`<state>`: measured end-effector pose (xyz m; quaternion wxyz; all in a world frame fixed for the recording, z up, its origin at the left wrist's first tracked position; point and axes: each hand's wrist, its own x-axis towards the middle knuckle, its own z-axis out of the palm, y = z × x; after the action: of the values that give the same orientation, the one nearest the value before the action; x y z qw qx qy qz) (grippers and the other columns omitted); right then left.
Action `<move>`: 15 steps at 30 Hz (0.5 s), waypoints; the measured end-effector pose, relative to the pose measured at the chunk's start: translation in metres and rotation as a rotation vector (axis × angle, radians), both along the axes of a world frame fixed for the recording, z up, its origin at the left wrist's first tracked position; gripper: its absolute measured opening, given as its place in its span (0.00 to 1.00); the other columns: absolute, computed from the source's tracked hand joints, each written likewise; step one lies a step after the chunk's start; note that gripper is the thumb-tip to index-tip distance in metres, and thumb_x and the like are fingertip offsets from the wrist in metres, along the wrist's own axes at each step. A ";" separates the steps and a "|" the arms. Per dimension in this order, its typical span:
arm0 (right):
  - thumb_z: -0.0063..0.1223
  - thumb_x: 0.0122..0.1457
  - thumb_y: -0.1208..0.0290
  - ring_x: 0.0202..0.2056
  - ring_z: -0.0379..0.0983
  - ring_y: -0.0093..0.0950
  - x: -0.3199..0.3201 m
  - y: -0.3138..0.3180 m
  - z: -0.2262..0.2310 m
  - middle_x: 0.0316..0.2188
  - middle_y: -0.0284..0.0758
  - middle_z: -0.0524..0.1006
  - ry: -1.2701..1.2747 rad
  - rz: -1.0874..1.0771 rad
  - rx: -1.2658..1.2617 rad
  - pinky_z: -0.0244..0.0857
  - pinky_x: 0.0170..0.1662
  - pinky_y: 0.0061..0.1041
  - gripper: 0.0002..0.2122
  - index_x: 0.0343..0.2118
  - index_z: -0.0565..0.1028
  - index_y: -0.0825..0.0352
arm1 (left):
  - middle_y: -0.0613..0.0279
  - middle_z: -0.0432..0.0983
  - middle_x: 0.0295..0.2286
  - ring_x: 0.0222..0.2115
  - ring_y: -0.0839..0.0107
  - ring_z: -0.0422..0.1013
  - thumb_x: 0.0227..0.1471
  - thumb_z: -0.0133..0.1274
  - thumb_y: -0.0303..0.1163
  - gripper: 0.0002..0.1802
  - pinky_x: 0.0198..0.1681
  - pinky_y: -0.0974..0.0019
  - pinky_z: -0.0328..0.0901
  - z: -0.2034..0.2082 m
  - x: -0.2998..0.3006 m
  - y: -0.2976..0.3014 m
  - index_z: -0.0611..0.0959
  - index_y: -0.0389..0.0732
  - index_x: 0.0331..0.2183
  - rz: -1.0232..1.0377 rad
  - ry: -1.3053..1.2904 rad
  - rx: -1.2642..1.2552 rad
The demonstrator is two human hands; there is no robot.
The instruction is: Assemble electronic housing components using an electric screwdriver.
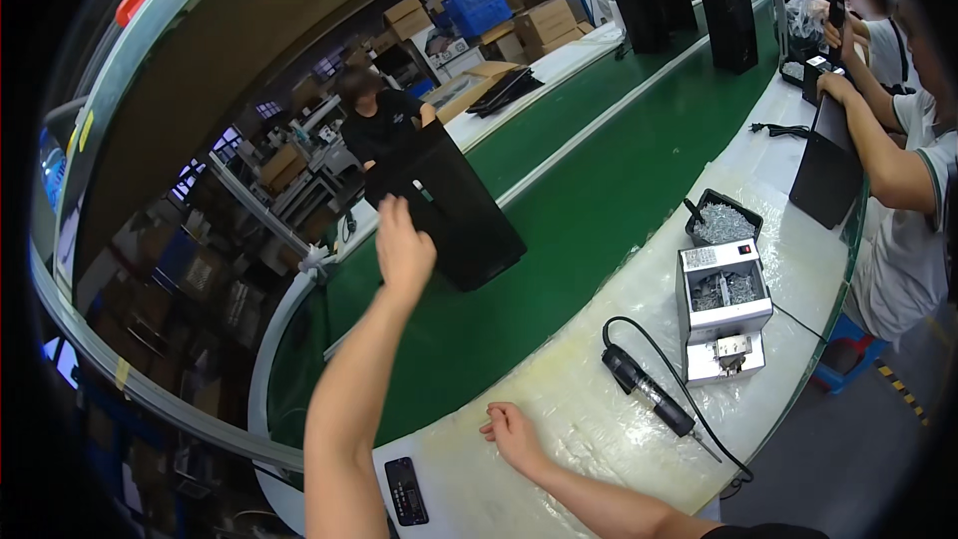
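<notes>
My left hand is raised over the green conveyor belt, its fingers stretched out and empty. It overlaps the near left edge of a tall black cabinet; whether it touches the cabinet I cannot tell. The cabinet stands on the belt and looks tilted in this view. My right hand rests low over the film-covered worktable, fingers loosely bent and apart, holding nothing. To its right lies a black electric screwdriver with a cable. A black phone-like device lies near my left forearm.
A silver screw feeder and a black bin of screws stand on the table's right. A co-worker at right handles a black panel. Another person stands behind the cabinet. More black cabinets stand farther along the green belt.
</notes>
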<state>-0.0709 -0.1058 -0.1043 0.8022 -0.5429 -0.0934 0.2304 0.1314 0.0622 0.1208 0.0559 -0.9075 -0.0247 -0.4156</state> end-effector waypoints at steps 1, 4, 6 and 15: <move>0.38 0.67 0.64 0.32 0.78 0.30 -0.001 -0.001 0.001 0.32 0.42 0.77 -0.003 0.000 -0.005 0.71 0.35 0.26 0.16 0.46 0.69 0.73 | 0.39 0.59 0.55 0.57 0.44 0.56 0.41 0.48 0.21 0.31 0.59 0.51 0.55 0.016 0.009 0.009 0.68 0.26 0.51 0.056 -0.026 0.045; 0.38 0.67 0.66 0.34 0.77 0.27 0.010 -0.002 -0.006 0.39 0.41 0.75 0.008 0.014 -0.008 0.72 0.35 0.24 0.16 0.48 0.68 0.74 | 0.42 0.60 0.56 0.57 0.49 0.57 0.40 0.50 0.27 0.37 0.58 0.52 0.57 0.051 0.040 0.008 0.64 0.29 0.55 0.190 0.057 0.060; 0.39 0.67 0.66 0.34 0.77 0.27 0.006 0.000 -0.003 0.38 0.40 0.75 0.037 0.049 -0.019 0.72 0.35 0.24 0.15 0.48 0.68 0.74 | 0.41 0.58 0.57 0.58 0.49 0.56 0.39 0.51 0.30 0.42 0.58 0.50 0.56 0.056 0.044 0.027 0.60 0.31 0.58 0.216 0.198 -0.033; 0.39 0.67 0.65 0.33 0.77 0.26 0.012 -0.002 -0.014 0.35 0.39 0.76 0.034 0.003 0.008 0.71 0.35 0.24 0.15 0.48 0.69 0.72 | 0.47 0.67 0.50 0.52 0.51 0.63 0.52 0.50 0.35 0.23 0.56 0.50 0.54 0.024 -0.006 -0.055 0.72 0.31 0.48 0.239 0.105 0.121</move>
<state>-0.0593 -0.1075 -0.1181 0.8055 -0.5355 -0.0814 0.2403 0.1253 0.0074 0.1451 0.1608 -0.9135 -0.1044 -0.3589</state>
